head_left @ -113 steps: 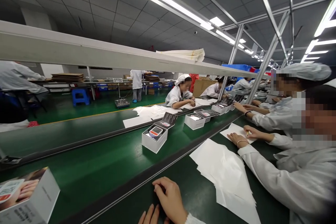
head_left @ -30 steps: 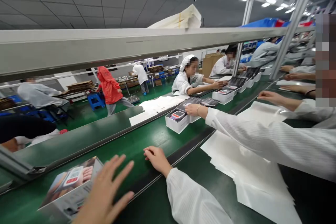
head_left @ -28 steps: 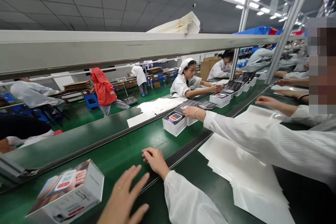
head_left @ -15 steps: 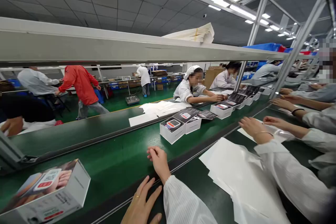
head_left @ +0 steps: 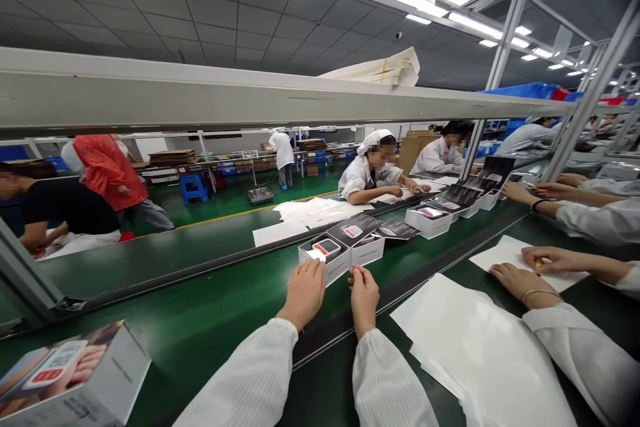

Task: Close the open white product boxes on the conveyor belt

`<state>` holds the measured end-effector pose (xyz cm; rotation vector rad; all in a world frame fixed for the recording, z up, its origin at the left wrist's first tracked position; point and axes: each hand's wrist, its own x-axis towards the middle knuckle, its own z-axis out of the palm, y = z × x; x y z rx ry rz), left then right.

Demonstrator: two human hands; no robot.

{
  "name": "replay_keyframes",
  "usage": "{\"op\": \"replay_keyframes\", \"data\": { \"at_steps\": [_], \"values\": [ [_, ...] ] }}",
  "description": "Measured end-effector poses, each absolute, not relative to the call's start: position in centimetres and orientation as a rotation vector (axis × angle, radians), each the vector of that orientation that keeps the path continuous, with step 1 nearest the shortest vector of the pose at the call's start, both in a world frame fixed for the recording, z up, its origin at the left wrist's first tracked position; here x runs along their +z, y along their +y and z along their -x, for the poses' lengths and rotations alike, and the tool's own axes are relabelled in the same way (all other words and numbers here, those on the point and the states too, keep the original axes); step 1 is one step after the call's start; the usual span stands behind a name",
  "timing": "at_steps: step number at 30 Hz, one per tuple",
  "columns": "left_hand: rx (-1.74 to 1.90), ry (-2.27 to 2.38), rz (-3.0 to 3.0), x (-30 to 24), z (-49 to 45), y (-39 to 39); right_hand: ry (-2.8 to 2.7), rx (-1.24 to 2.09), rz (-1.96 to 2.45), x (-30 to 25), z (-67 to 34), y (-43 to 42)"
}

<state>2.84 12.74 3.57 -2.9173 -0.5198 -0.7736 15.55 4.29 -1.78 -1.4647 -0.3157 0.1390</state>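
On the green conveyor belt (head_left: 220, 280) stands an open white box (head_left: 334, 271) with a small digital monitor (head_left: 326, 249) lying inside. My left hand (head_left: 305, 293) grips its near edge, and my right hand (head_left: 363, 300) pinches the white wall beside it (head_left: 367, 250). Both white striped sleeves reach in from the bottom. A dark printed card (head_left: 397, 230) lies just beyond the box. The hands hide the box's near corner.
A closed product box (head_left: 120, 373) sits at lower left. A row of open boxes (head_left: 425, 221) runs along the belt. To the right, a co-worker's hands (head_left: 550, 259) rest on a white sheet (head_left: 510, 255), beside a pile of white sheets (head_left: 480, 353). A metal rail (head_left: 200, 93) crosses overhead.
My hands have moved forward from the belt's edge and now meet at the white box. The co-worker's arm that reached over that box has pulled back to the right.
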Motion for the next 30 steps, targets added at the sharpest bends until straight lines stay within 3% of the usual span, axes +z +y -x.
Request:
{"op": "replay_keyframes", "data": {
  "at_steps": [13,18,23,30],
  "values": [
    [-0.657,-0.622,2.988,3.6,7.6,13.1,-0.523,0.079,1.747,-2.8,-14.4,8.0],
    [-0.854,-0.716,2.925,3.5,10.5,12.7,-0.489,0.103,1.739,-2.2,-12.6,8.2],
    [-1.157,-0.586,2.723,5.5,9.2,12.3,-0.806,0.090,1.677,-1.3,-11.5,7.4],
    [-0.904,-1.155,3.026,2.4,6.5,15.0,-0.997,0.384,1.470,-0.7,-10.0,7.3]
  ]
}}
